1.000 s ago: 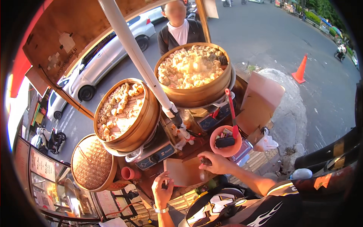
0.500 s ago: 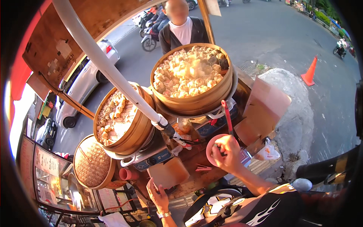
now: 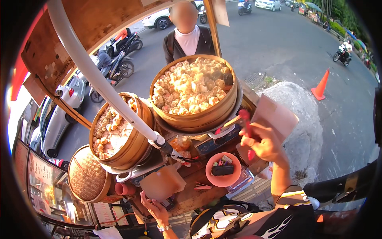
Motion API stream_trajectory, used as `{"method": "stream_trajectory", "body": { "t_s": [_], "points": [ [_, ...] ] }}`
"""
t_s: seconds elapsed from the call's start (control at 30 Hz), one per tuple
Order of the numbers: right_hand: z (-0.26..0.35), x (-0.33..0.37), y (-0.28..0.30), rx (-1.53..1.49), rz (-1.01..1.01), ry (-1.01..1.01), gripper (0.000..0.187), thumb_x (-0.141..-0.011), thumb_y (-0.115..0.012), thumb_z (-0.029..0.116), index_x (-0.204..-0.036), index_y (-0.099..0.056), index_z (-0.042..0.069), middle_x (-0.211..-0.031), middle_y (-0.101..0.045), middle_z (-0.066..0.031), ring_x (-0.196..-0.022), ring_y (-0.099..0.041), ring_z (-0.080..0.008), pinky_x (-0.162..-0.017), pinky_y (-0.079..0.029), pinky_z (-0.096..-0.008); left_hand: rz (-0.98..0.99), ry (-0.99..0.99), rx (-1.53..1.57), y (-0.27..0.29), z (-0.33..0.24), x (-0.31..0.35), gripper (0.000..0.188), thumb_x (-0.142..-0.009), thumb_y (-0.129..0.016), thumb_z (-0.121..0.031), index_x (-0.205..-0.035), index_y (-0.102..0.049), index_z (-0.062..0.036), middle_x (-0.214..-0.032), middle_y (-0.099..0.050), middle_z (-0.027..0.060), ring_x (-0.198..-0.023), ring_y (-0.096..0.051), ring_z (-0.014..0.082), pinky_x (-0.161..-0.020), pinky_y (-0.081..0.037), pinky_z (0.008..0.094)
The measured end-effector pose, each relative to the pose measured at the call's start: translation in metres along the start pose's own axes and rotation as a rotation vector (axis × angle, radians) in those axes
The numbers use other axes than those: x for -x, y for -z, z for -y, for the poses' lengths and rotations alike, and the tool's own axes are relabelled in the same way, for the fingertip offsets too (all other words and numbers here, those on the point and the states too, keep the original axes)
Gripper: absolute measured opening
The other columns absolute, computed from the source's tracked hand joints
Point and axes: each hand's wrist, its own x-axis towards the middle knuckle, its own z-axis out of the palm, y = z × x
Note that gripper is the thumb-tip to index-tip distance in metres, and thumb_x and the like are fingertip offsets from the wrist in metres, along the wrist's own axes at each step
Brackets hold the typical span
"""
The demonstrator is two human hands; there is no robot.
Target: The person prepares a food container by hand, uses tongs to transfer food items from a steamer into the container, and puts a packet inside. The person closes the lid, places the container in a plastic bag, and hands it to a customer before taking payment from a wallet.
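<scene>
My right hand [image 3: 262, 142] is closed on a red-handled utensil [image 3: 245, 116], raised at the right of the large front steamer; motion blurs it, so I cannot tell its exact kind. That bamboo steamer [image 3: 201, 121] is heaped with steaming dumplings [image 3: 187, 87]. Below my right hand stands a pink bowl [image 3: 234, 181] with a dark pouch and small items inside. My left hand [image 3: 156, 210] has its fingers stretched out beside the lower edge of a brown cardboard piece [image 3: 162, 183]; whether they touch it I cannot tell.
A second bamboo steamer [image 3: 137, 149] and a woven lid [image 3: 88, 173] stand at the left. A white pole [image 3: 99, 73] slants across them. Nearby are a pink cup [image 3: 124, 188] and an upright cardboard flap [image 3: 274, 115]. A person [image 3: 187, 42] faces the cart from the road.
My right hand has risen from the pink bowl and taken the red-handled utensil. The bowl's contents now show. My left hand stays beside the cardboard. The view has shifted slightly.
</scene>
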Motion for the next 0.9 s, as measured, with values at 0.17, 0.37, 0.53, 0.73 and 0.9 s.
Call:
{"method": "stream_trajectory", "body": {
  "t_s": [0.17, 0.37, 0.53, 0.73, 0.9],
  "points": [
    [0.036, 0.014, 0.084, -0.023, -0.306, 0.499, 0.051, -0.088, -0.073, 0.047, -0.108, -0.059, 0.003, -0.099, -0.061, -0.0052, -0.081, -0.058, -0.0091, -0.068, -0.044, -0.0245, -0.029, 0.086, 0.201, 0.003, -0.022, -0.012, 0.070, -0.088, -0.042, 0.005, -0.155, -0.026, -0.0052, -0.155, -0.036, 0.0165, -0.092, -0.054, 0.0228, -0.075, -0.048, 0.0322],
    [0.037, -0.023, 0.129, -0.055, -0.615, 0.798, 0.079, -0.071, -0.069, 0.080, -0.096, -0.052, 0.007, -0.102, -0.057, -0.0075, -0.075, -0.051, -0.0106, -0.062, -0.036, -0.0238, 0.014, 0.118, 0.242, 0.003, -0.014, -0.012, 0.063, -0.077, -0.039, 0.011, -0.138, -0.049, 0.0011, -0.134, -0.055, 0.0158, -0.092, -0.057, 0.0226, -0.084, -0.048, 0.0332],
    [0.029, -0.067, 0.141, -0.201, -0.785, 0.893, 0.059, -0.092, -0.064, 0.055, -0.109, -0.057, -0.001, -0.106, -0.060, -0.0119, -0.080, -0.062, -0.0177, -0.068, -0.047, -0.0290, 0.107, 0.080, 0.191, 0.000, 0.007, -0.001, 0.048, -0.082, -0.041, 0.010, -0.127, -0.055, 0.0008, -0.119, -0.063, 0.0174, -0.100, -0.063, 0.0255, -0.087, -0.049, 0.0336],
    [0.021, -0.156, 0.145, -0.573, -0.680, 0.659, 0.027, -0.095, -0.069, 0.022, -0.104, -0.062, -0.002, -0.082, -0.070, -0.0107, -0.065, -0.068, -0.0191, -0.057, -0.056, -0.0303, 0.145, 0.209, 0.329, -0.014, 0.002, 0.011, 0.028, -0.094, -0.041, 0.004, -0.117, -0.056, 0.0005, -0.102, -0.064, 0.0141, -0.092, -0.063, 0.0220, -0.083, -0.049, 0.0314],
    [-0.012, -0.234, 0.146, -0.711, -0.703, 0.403, 0.026, -0.088, -0.076, 0.019, -0.099, -0.063, 0.000, -0.082, -0.070, -0.0115, -0.063, -0.070, -0.0198, -0.058, -0.062, -0.0280, 0.159, 0.425, 0.705, -0.023, 0.001, 0.029, 0.019, -0.102, -0.052, -0.010, -0.118, -0.058, -0.0008, -0.103, -0.065, 0.0044, -0.094, -0.059, 0.0141, -0.083, -0.047, 0.0275]
  ]
}}
